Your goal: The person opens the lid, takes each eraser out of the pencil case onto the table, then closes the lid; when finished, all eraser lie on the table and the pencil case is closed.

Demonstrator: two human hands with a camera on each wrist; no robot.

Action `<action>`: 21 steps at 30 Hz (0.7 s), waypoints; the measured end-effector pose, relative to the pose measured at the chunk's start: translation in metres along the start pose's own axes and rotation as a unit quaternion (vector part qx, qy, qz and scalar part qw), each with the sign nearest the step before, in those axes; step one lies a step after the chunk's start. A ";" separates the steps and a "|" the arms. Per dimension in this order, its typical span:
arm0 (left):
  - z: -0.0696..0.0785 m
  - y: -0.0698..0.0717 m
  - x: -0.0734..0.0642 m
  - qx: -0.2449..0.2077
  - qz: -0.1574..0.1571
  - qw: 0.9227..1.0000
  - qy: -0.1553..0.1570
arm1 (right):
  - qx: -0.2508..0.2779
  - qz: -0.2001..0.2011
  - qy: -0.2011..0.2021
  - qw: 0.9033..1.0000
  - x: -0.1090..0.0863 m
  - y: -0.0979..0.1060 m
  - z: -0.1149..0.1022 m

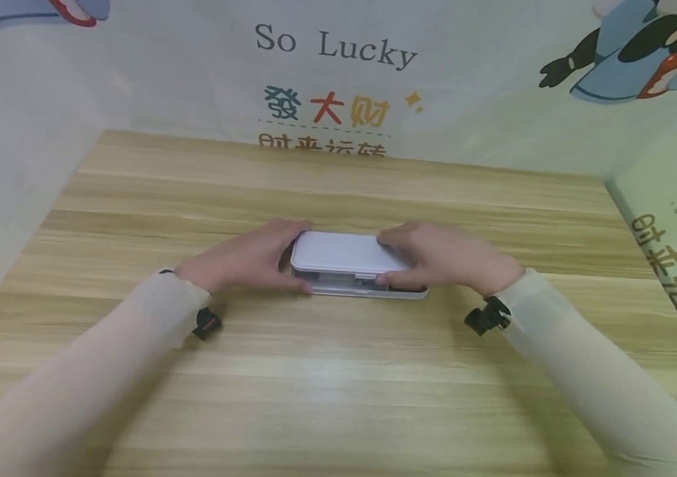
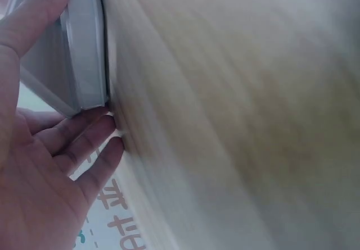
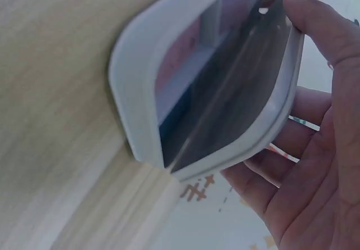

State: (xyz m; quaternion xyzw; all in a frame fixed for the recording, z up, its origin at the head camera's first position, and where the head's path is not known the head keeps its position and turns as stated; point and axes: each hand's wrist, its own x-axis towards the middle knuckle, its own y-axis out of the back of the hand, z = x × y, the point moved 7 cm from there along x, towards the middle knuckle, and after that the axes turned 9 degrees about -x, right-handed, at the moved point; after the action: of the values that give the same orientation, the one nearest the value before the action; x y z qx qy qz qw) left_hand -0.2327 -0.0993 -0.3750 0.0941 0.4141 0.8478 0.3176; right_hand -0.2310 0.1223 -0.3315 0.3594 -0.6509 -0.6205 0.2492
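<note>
A white hinged case with rounded corners sits on the wooden table, its lid part-way up and the gap facing me. My left hand holds the left end, thumb at the front and fingers round the back corner. At the other end, my right hand grips the lid, with the thumb on its front edge and the fingers behind it. In the right wrist view the lid's inner face looks dark and shiny. Below it, the base has a pink part and a divider; most of the contents are hidden.
The wood-grain table spreads around the case on all sides. Behind it stands a pale printed backdrop with lettering and cartoon figures. Each wrist carries a small black camera, such as the right one.
</note>
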 end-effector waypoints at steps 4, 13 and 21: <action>-0.001 0.002 -0.006 -0.019 0.004 1.000 0.014 | 0.015 0.039 0.011 0.999 -0.003 0.012 0.002; -0.003 0.005 -0.012 -0.022 0.019 0.999 0.031 | 0.064 0.137 -0.017 0.988 -0.012 0.037 0.016; -0.003 0.003 -0.009 -0.049 0.032 0.998 0.014 | 0.017 0.260 -0.067 0.963 -0.021 0.049 0.031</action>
State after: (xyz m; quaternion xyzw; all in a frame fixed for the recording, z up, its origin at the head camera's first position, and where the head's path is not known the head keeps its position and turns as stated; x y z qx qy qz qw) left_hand -0.2281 -0.1078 -0.3740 0.0796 0.3733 0.8780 0.2890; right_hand -0.2501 0.1564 -0.2837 0.1399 -0.7475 -0.5459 0.3517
